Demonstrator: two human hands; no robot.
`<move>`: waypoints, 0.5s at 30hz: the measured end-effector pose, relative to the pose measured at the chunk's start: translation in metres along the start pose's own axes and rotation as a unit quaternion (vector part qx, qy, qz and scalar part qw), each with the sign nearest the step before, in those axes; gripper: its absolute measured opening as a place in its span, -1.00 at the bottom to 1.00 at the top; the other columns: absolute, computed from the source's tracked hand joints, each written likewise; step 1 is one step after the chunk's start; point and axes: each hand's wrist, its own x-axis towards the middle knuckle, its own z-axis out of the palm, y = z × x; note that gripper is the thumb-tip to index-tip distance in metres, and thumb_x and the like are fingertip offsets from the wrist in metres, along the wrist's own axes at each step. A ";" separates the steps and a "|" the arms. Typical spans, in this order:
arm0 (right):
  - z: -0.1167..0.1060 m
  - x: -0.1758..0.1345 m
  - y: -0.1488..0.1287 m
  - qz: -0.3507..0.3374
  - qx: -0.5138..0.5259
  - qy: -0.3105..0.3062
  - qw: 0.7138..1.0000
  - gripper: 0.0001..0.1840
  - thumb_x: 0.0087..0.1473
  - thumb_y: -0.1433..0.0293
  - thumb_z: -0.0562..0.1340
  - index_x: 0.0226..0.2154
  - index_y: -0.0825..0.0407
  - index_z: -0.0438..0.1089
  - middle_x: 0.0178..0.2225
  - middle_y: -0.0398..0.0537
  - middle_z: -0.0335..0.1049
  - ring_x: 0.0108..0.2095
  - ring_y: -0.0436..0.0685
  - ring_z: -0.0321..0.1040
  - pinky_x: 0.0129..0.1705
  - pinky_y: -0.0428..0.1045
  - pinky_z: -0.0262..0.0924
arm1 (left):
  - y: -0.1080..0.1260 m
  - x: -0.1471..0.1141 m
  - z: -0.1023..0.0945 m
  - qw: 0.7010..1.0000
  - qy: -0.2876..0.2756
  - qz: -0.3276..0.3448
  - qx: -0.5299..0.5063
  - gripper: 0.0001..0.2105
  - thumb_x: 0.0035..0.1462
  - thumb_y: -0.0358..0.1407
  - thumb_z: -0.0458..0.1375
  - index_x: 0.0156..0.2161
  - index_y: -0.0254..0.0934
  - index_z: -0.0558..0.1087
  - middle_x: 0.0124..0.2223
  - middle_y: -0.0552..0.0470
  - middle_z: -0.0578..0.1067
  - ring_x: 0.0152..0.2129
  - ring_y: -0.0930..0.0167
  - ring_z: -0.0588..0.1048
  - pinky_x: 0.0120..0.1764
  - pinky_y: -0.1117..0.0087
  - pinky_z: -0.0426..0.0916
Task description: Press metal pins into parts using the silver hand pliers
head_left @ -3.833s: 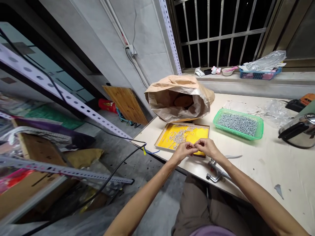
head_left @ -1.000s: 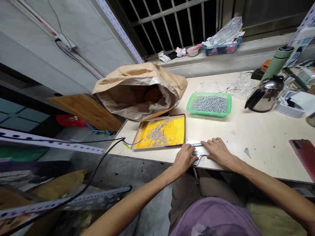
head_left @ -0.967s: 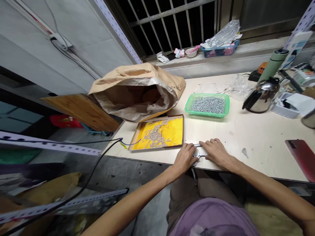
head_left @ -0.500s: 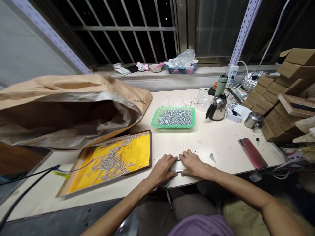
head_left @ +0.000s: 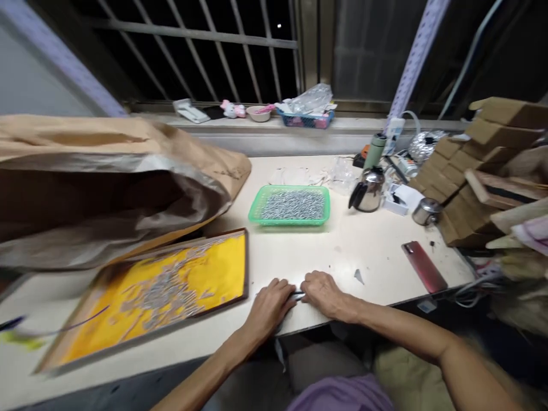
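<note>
My left hand (head_left: 272, 302) and my right hand (head_left: 322, 292) rest close together at the table's front edge, fingers curled over a thin strip-like piece (head_left: 298, 295). Only a short part of it, dark and shiny grey, shows in the gap between them; my fingers hide the rest, and I cannot make out its kind. Left of my hands lies a shallow tray (head_left: 246, 268) with a yellow lining and many small metal pins heaped on it. Beyond my hands stands a green plastic basket (head_left: 289, 221) filled with similar pins.
A large brown paper sack (head_left: 205, 165) gapes at the left. On the right are a metal kettle (head_left: 371, 191), a green flask (head_left: 375, 151), a small metal pot (head_left: 426, 212), a red phone (head_left: 424, 267) and stacked cardboard boxes (head_left: 464, 182). A small grey scrap (head_left: 358, 276) lies near my right hand.
The strip's two edges, apart between my hands before, now lie close together. My fingers have curled in more. The whole view has shifted, so most table items appear further left.
</note>
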 end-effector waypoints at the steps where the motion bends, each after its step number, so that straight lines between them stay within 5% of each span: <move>1: -0.002 -0.002 0.004 0.022 -0.009 0.007 1.000 -0.66 0.18 0.24 0.15 -0.03 0.03 0.31 -0.02 0.01 0.31 -0.12 0.11 0.33 -0.11 0.12 0.30 | -0.004 -0.001 0.008 0.999 0.032 0.005 -0.001 -0.79 0.18 -0.28 0.03 -0.11 -0.21 0.41 -0.17 -0.06 0.48 -0.20 0.28 0.41 -0.15 0.26 0.35; 5: -0.010 -0.001 0.013 0.059 -0.022 0.018 0.998 -0.61 0.17 0.24 0.17 0.01 0.05 0.27 0.00 0.03 0.29 -0.10 0.14 0.32 -0.10 0.15 0.30 | -0.008 -0.014 0.040 0.988 0.155 0.020 -0.005 -0.66 0.21 -0.35 -0.06 0.07 -0.18 0.34 0.12 -0.14 0.37 0.08 0.19 0.31 0.05 0.09 0.29; 10: -0.014 0.026 0.012 0.001 -0.022 0.013 1.000 -0.77 0.19 0.33 0.14 -0.15 0.10 0.38 -0.13 0.02 0.37 -0.10 0.15 0.30 -0.10 0.12 0.23 | 0.026 -0.032 0.063 0.985 0.163 0.039 -0.031 -0.67 0.24 -0.39 -0.07 0.07 -0.19 0.35 0.12 -0.14 0.38 0.15 0.22 0.25 0.13 -0.04 0.17; 15: -0.024 0.049 0.005 -0.004 -0.055 0.044 0.998 -0.77 0.19 0.42 0.09 -0.30 0.11 0.45 -0.21 0.11 0.40 -0.09 0.22 0.23 -0.08 0.14 0.05 | 0.044 -0.030 0.058 0.980 0.190 0.004 -0.063 -0.70 0.23 -0.37 -0.02 0.05 -0.25 0.35 0.05 -0.16 0.43 0.11 0.22 0.30 0.16 -0.07 0.11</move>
